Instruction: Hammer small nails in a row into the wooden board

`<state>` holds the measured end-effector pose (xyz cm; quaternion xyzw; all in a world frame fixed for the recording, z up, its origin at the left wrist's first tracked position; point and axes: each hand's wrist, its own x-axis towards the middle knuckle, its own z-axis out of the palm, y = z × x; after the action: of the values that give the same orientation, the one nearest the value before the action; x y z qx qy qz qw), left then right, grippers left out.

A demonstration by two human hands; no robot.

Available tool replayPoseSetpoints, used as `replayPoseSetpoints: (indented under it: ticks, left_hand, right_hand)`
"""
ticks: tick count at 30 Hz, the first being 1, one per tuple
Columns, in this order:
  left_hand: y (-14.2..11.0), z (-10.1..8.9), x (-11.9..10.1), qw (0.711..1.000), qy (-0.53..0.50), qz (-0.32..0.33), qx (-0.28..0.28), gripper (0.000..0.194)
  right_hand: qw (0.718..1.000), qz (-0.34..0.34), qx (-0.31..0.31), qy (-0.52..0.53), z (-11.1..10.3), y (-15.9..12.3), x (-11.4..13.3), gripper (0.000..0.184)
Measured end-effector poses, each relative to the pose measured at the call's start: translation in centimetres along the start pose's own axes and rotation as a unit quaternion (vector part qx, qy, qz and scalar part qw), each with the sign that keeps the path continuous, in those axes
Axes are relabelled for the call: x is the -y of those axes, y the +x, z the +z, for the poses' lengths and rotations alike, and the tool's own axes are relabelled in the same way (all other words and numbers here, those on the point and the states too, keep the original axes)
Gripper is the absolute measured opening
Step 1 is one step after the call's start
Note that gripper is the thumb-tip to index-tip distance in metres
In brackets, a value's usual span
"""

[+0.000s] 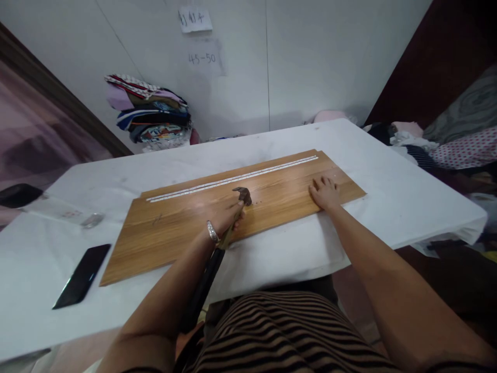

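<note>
A wood-grain board point(186, 228) lies across the table in front of me. My left hand point(228, 213) is wrapped round a claw hammer point(244, 195), gripping it close under the metal head. The black handle end slants back toward my body, under my left forearm. The head is low over the board's middle; whether it touches I cannot tell. Beside it are a few tiny dark specks, too small to identify. My right hand point(325, 193) rests on the board's right part, fingers spread, holding nothing. Two white marked strips point(233, 179) run along the board's far side.
Left of the board, a black phone point(82, 274) lies on the white-covered table point(396, 202). A clear bottle with a dark cap point(64, 211) lies behind it. Folded cloths point(155, 111) are piled beyond the far edge, and more fabrics point(462, 147) lie at the right.
</note>
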<state>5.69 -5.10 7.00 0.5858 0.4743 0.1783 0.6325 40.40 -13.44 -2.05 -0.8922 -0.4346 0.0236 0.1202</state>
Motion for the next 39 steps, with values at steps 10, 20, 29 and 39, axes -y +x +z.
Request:
replayPoseSetpoints:
  ticks: [10,20,29,39]
  left_hand:
    - [-0.12,0.13,-0.26,1.0,-0.008,-0.027,-0.009,0.029]
    - [-0.11,0.11,-0.2,0.999,-0.01,-0.025,-0.024,0.028]
    - [-0.12,-0.05,-0.14,0.999,-0.022,-0.023,-0.005,0.031]
    - [-0.27,0.13,-0.42,0.999,-0.039,-0.036,-0.011,0.029]
  right_hand:
    - [1.0,-0.004,0.0,0.007,0.01,0.08,-0.1,0.056]
    - [1.0,0.0,0.001,-0.003,-0.05,0.0,-0.02,0.057]
    - [1.0,-0.003,-0.001,-0.003,-0.02,0.06,-0.14,0.057]
    - [1.0,0.004,0.003,0.0,-0.3,-0.07,0.08,0.057]
